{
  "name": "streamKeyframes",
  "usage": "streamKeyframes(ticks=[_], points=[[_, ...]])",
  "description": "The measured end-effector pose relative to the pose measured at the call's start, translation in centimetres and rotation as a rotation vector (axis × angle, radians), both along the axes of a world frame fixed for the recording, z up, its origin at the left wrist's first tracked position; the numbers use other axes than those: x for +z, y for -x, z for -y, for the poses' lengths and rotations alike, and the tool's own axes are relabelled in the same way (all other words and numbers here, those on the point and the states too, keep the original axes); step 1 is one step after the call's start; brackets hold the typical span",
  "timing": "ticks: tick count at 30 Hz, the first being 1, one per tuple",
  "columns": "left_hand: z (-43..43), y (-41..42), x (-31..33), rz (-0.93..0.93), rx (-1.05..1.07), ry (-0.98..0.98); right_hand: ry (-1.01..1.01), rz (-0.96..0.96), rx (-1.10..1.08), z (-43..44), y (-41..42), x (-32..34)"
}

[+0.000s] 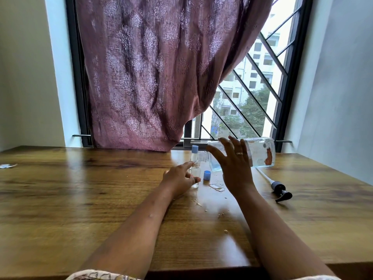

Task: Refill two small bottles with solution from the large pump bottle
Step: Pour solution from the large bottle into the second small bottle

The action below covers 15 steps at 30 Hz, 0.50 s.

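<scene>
Wooden tabletop (80,199) below a curtain (151,77) and barred window (252,93). My left grip (179,180) pinches the open small bottle (195,168). My right grip (235,168) wraps the tipped large bottle (260,152), bluish solution (215,167) pooled near its neck. The capped small bottle (194,152) stands at twelve o'clock of the open one, the pump (279,188) at three.

Left half of tabletop (80,199) mostly free; mid-right blocked by tilted large bottle (260,152), capped small bottle (194,156), open small bottle (196,170), loose blue cap (207,175), puddle (218,187) just beside it, pump head (281,191) lying further right; curtain (153,77) overhangs back edge.
</scene>
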<state>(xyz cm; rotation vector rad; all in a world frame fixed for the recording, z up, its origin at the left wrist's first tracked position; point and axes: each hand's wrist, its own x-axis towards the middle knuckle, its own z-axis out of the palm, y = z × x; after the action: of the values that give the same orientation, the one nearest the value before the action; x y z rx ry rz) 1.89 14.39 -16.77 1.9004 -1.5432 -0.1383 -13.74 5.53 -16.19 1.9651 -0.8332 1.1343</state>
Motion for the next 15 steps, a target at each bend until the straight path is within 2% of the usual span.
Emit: streamKeyframes(ticks=[15], points=[[-0.14, 0.17, 0.21, 0.014, 0.011, -0.009, -0.002, -0.002, 0.007, -0.23, 0.00, 0.18]])
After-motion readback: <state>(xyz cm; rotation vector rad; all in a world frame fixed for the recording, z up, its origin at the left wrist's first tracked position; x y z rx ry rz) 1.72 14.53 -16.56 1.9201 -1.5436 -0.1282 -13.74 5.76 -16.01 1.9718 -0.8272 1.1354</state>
